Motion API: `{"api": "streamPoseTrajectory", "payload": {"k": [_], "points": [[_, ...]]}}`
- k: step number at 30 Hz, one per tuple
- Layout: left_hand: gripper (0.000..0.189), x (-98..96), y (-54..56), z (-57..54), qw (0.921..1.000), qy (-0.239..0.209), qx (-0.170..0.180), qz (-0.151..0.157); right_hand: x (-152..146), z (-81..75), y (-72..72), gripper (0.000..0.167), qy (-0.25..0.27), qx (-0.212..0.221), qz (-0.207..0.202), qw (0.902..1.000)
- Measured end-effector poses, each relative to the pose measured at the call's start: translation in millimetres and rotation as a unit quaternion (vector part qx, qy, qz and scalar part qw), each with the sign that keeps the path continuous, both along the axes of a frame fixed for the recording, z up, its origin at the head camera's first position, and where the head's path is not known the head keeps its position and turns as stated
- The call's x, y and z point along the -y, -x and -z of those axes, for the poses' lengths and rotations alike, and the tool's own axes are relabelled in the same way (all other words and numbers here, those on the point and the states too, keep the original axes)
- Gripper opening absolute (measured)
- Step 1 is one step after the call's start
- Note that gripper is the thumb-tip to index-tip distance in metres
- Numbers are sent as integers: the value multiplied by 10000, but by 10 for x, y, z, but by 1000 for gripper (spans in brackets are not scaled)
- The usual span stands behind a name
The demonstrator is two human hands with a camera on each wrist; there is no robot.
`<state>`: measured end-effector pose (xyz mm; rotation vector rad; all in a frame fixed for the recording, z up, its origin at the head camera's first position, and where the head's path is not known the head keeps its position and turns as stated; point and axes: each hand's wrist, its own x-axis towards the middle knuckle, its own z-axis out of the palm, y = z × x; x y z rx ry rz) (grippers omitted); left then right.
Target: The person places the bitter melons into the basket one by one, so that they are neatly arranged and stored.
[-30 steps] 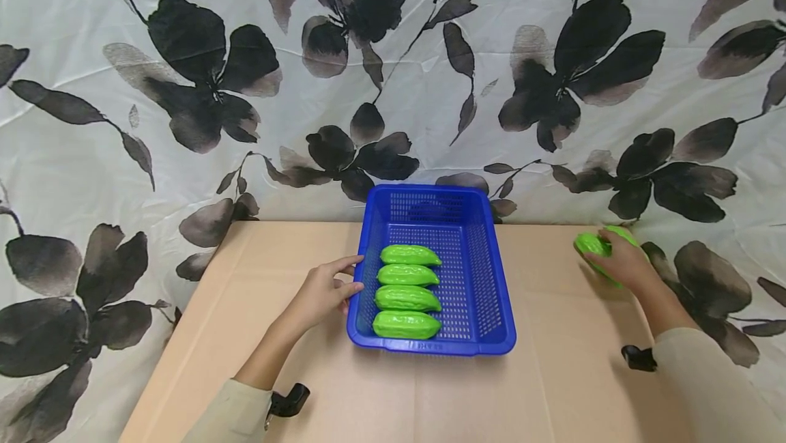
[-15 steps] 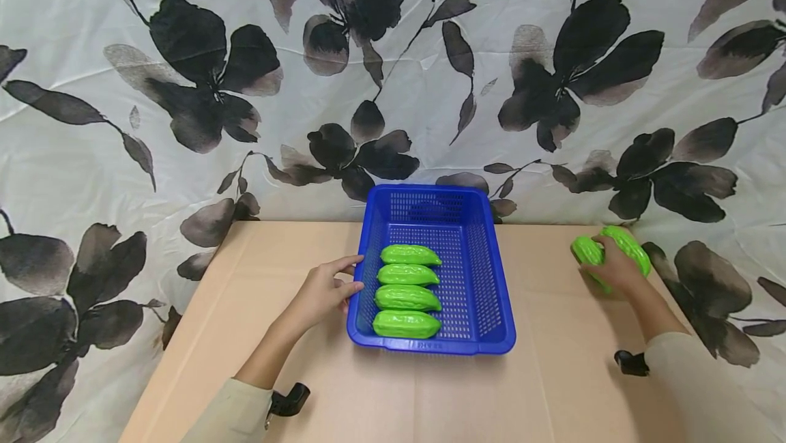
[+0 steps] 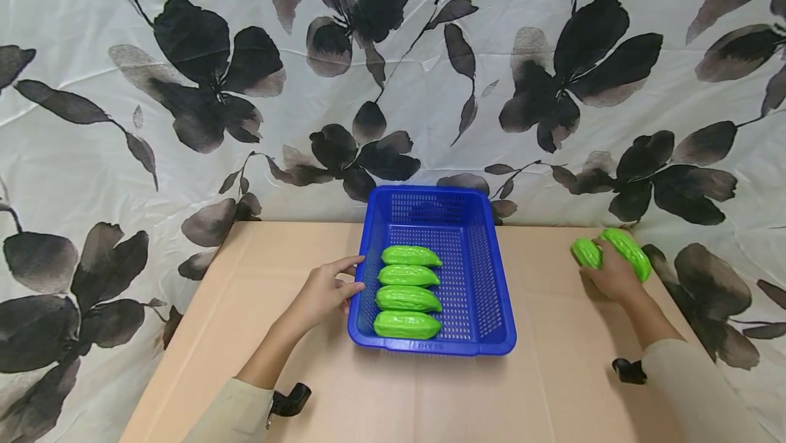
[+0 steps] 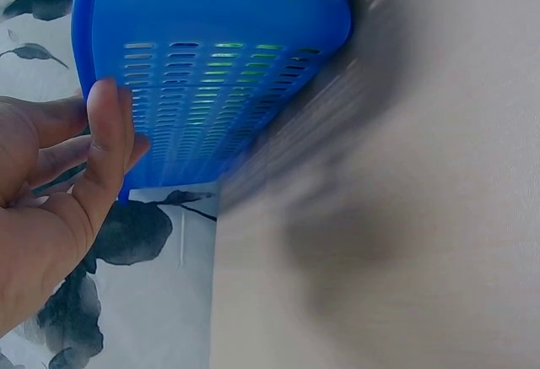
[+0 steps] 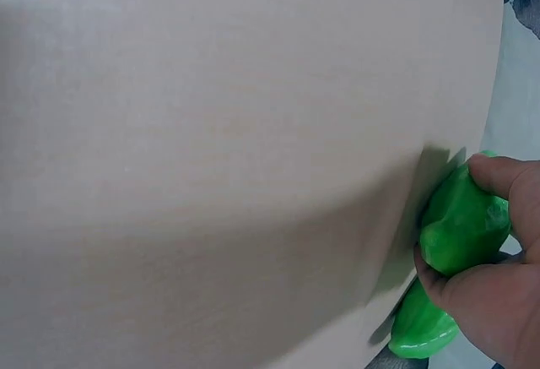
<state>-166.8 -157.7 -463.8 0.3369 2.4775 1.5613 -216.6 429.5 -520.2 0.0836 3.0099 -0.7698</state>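
A blue perforated basket (image 3: 475,279) stands mid-table in the head view. Inside, along its left side, several bright green ridged gourds (image 3: 408,298) lie crosswise in a column. My left hand (image 3: 322,296) holds the basket's left rim between thumb and fingers; the left wrist view shows the fingertips against the basket (image 4: 211,14) wall. At the table's far right, my right hand (image 3: 614,272) grips a green gourd (image 3: 586,253), its thumb and fingers around it in the right wrist view (image 5: 462,221). A second loose gourd (image 3: 626,252) lies just right of that hand.
The light wooden table (image 3: 540,388) runs beneath everything. Behind and beside it hangs a white cloth (image 3: 454,102) with dark flower prints. The loose gourd sits near the table's right edge. A small black wrist camera (image 3: 291,400) is on the left wrist.
My right hand has shifted slightly left and nearer to me, with the gripped gourd. More of the second gourd shows beside it. The left hand and basket have stayed put.
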Motion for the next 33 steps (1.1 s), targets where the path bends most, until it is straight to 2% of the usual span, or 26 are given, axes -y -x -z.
{"api": "streamPoseTrajectory", "payload": {"k": [6,15,24,29,33], "points": [[57,-15,16,-20,10000,44,-21,51,26,-24,-2,76,23,-45,-66,10000],[56,-3,7,-26,10000,12,-2,37,181,-204,31,71,301,-777,-525,9951],[56,10,-10,-15,10000,2,-11,38,451,-472,117,71,525,-1006,-898,9895],[56,18,-17,-15,10000,-6,-25,46,689,-699,156,72,645,-911,-1059,9881],[56,15,-7,-12,10000,-9,-40,75,888,-898,188,72,498,-829,-1195,9881]]}}
